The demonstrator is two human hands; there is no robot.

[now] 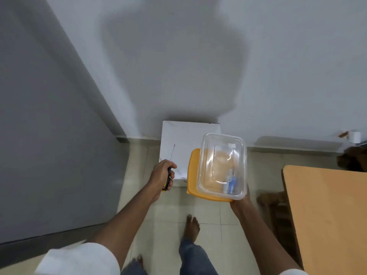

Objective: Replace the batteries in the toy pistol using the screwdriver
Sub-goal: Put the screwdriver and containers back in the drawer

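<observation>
My left hand (161, 176) grips a screwdriver (172, 153) by its black and yellow handle, the thin shaft pointing up and away. My right hand (241, 202) holds from below a clear plastic box (222, 165) stacked on its orange lid (193, 175). Inside the box, near its lower right corner, lie small blue and white items (230, 182) that look like batteries. The toy pistol is not in view.
A small white marble-topped stand (178, 135) is ahead against the wall, under both hands. A wooden table (327, 211) fills the right side, with a dark wooden stool (274, 201) beside it. My bare feet stand on the tiled floor (168, 225).
</observation>
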